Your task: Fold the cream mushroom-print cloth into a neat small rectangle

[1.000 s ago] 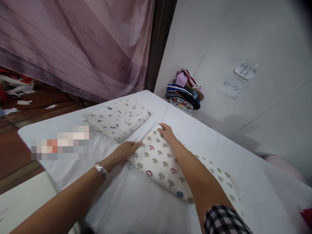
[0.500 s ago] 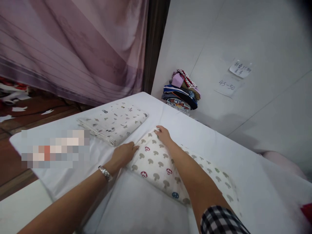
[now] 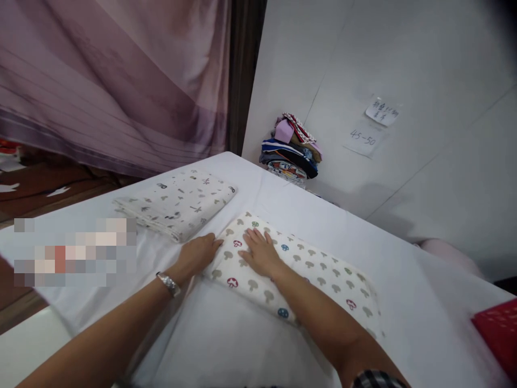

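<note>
Far left — a mauve curtain (image 3: 121,81) hangs in soft, broad folds with darker bands low down; dark wooden floor shows beneath it.

White table cover (image 3: 226,345), smooth, matte cloth with faint creases, fills the near scene.

Left of middle on the cover: a folded cloth (image 3: 177,202), cream, flat rectangle, scattered with tiny dark motifs, layered edges showing along its near side.

Left hand (image 3: 196,256), a metal link watch (image 3: 168,283) at the wrist, lies flat on the table cover, fingers together and extended, tips touching the left end of the mushroom-print cloth (image 3: 315,275). It pinches nothing.

That mushroom-print cloth — a long folded rectangle, cream, soft-looking and slightly puffed, printed with grey, red and blue mushrooms — sits at the middle of the table, just right of the other folded cloth and apart from it.

Right hand (image 3: 260,253) rests palm down on its left end, fingers spread, pressing flat; no grasp.

Far, against the white wall: a heap of mixed coloured fabrics (image 3: 291,148). Further right, two paper notes (image 3: 374,124) on the wall. Near right edge, a red textured object (image 3: 498,328), partly cut off.
</note>
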Demonstrator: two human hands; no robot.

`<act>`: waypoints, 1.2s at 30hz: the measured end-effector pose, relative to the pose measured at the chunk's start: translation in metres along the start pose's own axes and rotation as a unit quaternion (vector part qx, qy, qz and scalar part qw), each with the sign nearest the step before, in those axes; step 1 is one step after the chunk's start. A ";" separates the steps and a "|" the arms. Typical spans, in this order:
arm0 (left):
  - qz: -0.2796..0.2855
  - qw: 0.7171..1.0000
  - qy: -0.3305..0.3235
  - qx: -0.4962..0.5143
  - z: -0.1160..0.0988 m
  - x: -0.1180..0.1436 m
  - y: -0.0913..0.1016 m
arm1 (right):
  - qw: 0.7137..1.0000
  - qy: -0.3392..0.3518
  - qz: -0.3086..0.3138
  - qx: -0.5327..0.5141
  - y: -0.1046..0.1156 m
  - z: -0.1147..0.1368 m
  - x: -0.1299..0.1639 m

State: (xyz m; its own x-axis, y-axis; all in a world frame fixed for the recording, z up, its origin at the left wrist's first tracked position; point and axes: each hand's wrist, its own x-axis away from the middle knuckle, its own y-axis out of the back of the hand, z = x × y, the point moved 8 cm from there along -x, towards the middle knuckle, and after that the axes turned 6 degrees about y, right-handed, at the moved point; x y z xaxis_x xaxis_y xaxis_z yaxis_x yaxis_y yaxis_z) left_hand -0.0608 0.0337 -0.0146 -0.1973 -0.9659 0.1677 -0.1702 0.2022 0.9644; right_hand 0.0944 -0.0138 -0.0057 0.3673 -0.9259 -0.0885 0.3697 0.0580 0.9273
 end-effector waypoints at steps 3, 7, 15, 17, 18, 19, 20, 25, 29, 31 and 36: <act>0.002 1.000 0.009 -0.008 0.000 -0.001 0.000 | 0.999 -0.019 0.034 -0.016 -0.005 -0.006 0.002; 0.017 1.000 0.013 0.012 0.001 0.001 0.002 | 0.999 -0.039 0.008 0.001 0.005 -0.024 0.000; 0.016 0.999 0.017 0.023 0.002 0.001 0.002 | 0.998 -0.065 0.002 0.027 0.013 -0.048 0.015; 0.017 0.999 0.018 0.023 0.002 0.000 0.002 | 0.998 -0.060 -0.005 0.024 0.013 -0.047 0.019; 0.018 0.999 0.019 0.023 0.002 0.000 0.002 | 0.998 -0.061 -0.002 0.019 0.013 -0.046 0.021; 0.018 0.999 0.022 0.022 0.002 0.000 0.002 | 0.998 -0.064 0.004 0.013 0.012 -0.046 0.023; 0.020 0.999 0.024 0.022 0.002 0.000 0.002 | 0.998 -0.069 0.008 0.010 0.012 -0.045 0.025; 0.027 0.999 0.021 0.012 0.000 0.001 0.004 | 0.996 -0.085 -0.011 0.021 0.020 -0.037 0.062; 0.029 0.999 0.025 0.007 0.001 -0.001 0.005 | 0.981 -0.187 -0.031 0.033 0.026 -0.060 0.128; 0.028 0.999 0.017 0.006 -0.001 -0.002 0.005 | 0.971 -0.235 -0.037 0.032 0.029 -0.075 0.154; 0.023 1.000 0.000 0.009 -0.001 -0.008 0.007 | 0.963 -0.266 -0.025 0.027 0.034 -0.085 0.169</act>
State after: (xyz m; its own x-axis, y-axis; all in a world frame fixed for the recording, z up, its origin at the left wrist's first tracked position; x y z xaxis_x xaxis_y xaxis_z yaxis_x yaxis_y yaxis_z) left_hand -0.0598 0.0427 -0.0087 -0.2054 -0.9554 0.2120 -0.1782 0.2495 0.9518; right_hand 0.2416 -0.1361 -0.0203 -0.1442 -0.9882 0.0510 0.3249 0.0014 0.9457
